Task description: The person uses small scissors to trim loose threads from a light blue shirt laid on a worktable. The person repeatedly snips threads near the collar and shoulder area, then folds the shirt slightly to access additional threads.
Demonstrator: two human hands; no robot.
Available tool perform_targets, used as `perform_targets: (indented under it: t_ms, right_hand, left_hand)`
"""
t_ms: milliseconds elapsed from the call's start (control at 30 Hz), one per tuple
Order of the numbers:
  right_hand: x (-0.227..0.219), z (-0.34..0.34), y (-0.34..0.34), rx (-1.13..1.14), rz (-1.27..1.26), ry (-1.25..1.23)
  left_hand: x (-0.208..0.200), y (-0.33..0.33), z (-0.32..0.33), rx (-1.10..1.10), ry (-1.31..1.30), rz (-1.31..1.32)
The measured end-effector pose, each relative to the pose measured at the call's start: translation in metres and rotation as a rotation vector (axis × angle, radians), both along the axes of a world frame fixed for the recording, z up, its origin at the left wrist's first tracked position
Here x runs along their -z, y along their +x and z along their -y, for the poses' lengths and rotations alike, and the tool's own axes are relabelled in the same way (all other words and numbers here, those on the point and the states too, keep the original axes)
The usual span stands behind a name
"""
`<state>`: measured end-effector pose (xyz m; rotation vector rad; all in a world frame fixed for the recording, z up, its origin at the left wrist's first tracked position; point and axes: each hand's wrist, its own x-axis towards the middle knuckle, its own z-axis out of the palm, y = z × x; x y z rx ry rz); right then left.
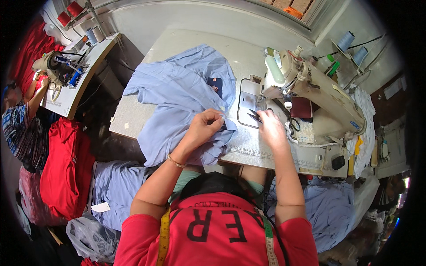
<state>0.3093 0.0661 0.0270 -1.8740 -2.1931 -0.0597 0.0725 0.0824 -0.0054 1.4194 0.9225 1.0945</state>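
Note:
A light blue garment point(177, 97) lies spread over the left half of the sewing table point(164, 42), and one part hangs over the front edge. A dark navy tag point(215, 86) rests on it. My left hand point(205, 127) is closed in a pinch on the garment's right edge. In my right hand point(271, 129) is a pair of small black thread snips point(254, 116), blades pointing left toward the garment. The snips are above the needle plate area of the sewing machine point(310, 82), apart from the cloth.
Black-handled scissors point(293, 123) and a maroon pouch point(302, 107) lie beneath the machine arm. Blue thread cones point(346, 41) stand at the back right. A co-worker point(26, 119) sits at another machine point(55, 68) on the left. Piles of red cloth point(66, 166) and blue cloth point(117, 181) flank me.

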Motion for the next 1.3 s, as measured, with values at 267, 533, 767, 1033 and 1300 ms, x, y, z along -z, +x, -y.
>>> perform_targets:
  t_ms: [267, 533, 767, 1033, 1300]
  right_hand:
    - [-0.011, 0.007, -0.013, -0.1, -0.658, -0.152]
    - [-0.034, 0.03, -0.07, -0.237, -0.504, -0.049]
    - [-0.021, 0.028, -0.07, -0.172, -0.214, 0.08]
    - [-0.021, 0.03, -0.074, -0.167, -0.161, 0.134]
    - [-0.017, 0.031, -0.075, -0.153, -0.146, 0.16]
  left_hand:
    - [-0.001, 0.001, 0.003, -0.02, 0.094, -0.033]
    - [-0.005, 0.001, 0.006, -0.038, 0.131, -0.062]
    - [-0.004, 0.002, 0.006, -0.085, 0.153, -0.059]
    - [-0.005, 0.002, 0.007, -0.108, 0.159, -0.066]
    - [-0.008, 0.002, 0.009, -0.117, 0.115, -0.08]
